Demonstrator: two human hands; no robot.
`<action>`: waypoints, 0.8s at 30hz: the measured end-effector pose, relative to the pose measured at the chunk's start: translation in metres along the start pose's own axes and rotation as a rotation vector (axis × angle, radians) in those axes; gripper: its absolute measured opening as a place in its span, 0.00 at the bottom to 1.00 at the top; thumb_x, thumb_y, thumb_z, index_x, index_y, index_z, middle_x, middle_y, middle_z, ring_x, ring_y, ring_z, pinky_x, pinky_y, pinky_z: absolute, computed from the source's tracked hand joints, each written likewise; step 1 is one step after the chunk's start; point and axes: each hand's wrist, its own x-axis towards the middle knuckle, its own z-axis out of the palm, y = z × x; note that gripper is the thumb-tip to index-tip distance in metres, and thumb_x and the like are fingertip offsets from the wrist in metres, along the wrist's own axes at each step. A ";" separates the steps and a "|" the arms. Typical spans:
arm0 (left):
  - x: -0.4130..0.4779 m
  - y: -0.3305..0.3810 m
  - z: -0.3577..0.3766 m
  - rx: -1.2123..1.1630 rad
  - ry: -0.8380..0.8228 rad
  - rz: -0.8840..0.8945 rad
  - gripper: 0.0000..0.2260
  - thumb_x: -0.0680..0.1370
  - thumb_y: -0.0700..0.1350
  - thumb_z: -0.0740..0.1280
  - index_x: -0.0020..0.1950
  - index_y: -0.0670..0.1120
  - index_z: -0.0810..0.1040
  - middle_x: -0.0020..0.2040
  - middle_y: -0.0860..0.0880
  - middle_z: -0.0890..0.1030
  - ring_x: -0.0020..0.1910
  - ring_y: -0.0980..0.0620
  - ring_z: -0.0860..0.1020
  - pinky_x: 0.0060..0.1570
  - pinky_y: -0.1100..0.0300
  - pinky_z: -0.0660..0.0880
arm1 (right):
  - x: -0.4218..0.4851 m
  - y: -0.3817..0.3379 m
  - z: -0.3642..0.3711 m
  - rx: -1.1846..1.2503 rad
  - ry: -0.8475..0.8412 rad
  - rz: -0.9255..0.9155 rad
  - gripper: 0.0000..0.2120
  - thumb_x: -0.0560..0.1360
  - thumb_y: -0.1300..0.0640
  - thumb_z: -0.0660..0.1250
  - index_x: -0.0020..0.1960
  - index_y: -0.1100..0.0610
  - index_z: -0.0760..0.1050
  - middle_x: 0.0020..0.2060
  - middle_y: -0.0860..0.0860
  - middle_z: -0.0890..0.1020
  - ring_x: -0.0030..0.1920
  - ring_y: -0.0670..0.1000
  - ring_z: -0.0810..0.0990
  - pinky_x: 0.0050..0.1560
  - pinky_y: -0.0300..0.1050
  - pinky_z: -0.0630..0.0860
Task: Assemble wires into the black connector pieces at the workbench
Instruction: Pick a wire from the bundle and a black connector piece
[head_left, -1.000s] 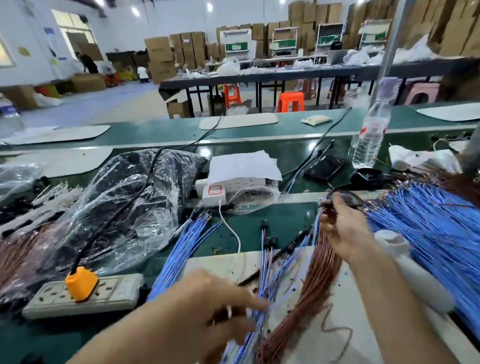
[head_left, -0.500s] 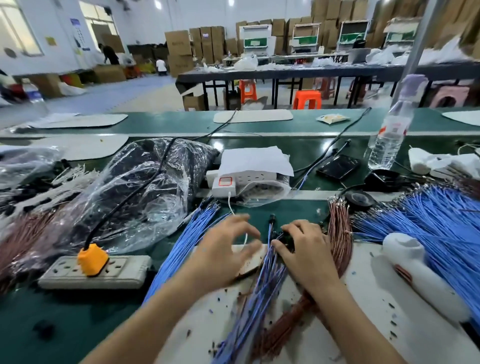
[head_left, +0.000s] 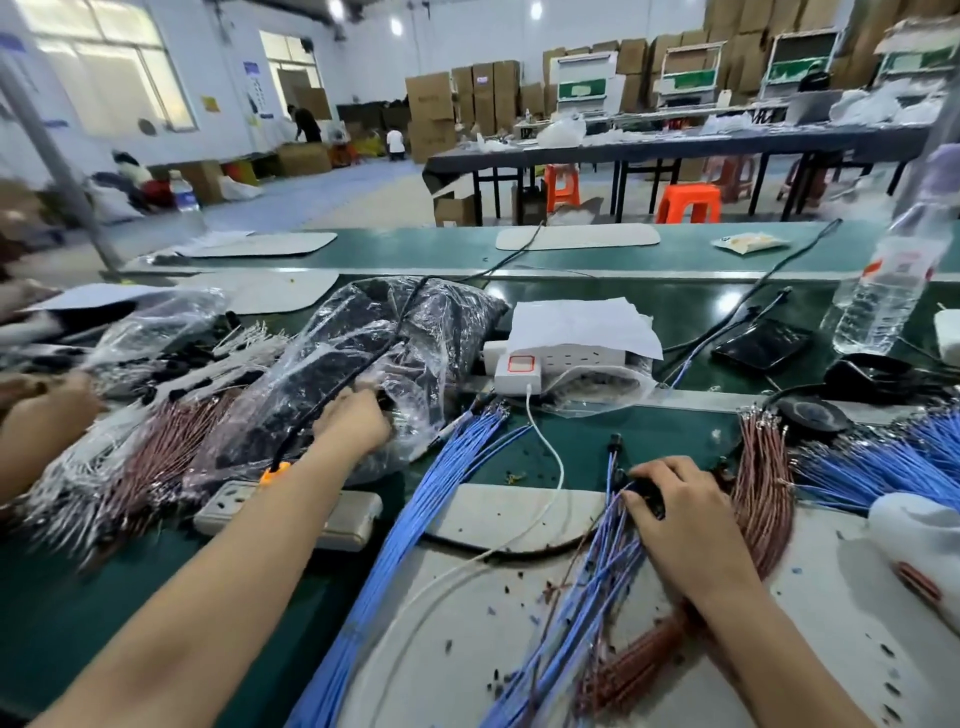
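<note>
**Next connector sought from the bag while one is held at the wires**

- The left hand (head_left: 353, 423) is seen at centre left, at a fold of the clear crinkled plastic bag of black parts (head_left: 395, 343). Its fingertips are hidden by the film, so whether anything is pinched cannot be told.
- The right hand (head_left: 685, 514), at lower right of centre, is curled over a small black plastic connector piece (head_left: 649, 496). Its fingers (head_left: 654, 470) are clamped on it.
- Thin blue insulated wires (head_left: 587, 582) are fanned from under that hand toward the bottom edge. Brown insulated wires (head_left: 763, 493) lie just beside it to the right, on the green desk (head_left: 675, 431).
- The connector appears matte, dark and largely covered, and its cavities cannot be made out.
- Judgement: a single piece is best drawn out cleanly and the bag left unsnagged. The held connector should be kept steady, with its open face turned to the wire tips.
</note>
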 end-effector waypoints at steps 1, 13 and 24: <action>0.000 0.000 0.000 -0.010 0.021 0.000 0.08 0.79 0.43 0.60 0.56 0.44 0.73 0.50 0.43 0.77 0.51 0.44 0.76 0.50 0.53 0.74 | 0.000 0.000 0.000 0.004 -0.002 0.000 0.13 0.77 0.52 0.66 0.60 0.55 0.77 0.56 0.51 0.76 0.58 0.53 0.73 0.62 0.49 0.68; 0.003 -0.008 -0.006 0.095 -0.054 0.285 0.05 0.78 0.39 0.66 0.53 0.39 0.77 0.44 0.44 0.80 0.38 0.49 0.77 0.34 0.63 0.71 | 0.000 0.000 -0.001 0.012 0.007 -0.011 0.11 0.77 0.54 0.66 0.59 0.54 0.77 0.55 0.50 0.77 0.57 0.52 0.74 0.60 0.48 0.69; -0.043 0.017 -0.053 0.218 0.370 0.505 0.06 0.79 0.38 0.62 0.45 0.43 0.77 0.30 0.51 0.71 0.26 0.58 0.71 0.26 0.67 0.66 | 0.000 0.000 0.000 0.021 0.004 0.006 0.11 0.78 0.53 0.65 0.59 0.53 0.77 0.56 0.50 0.76 0.57 0.53 0.73 0.60 0.49 0.67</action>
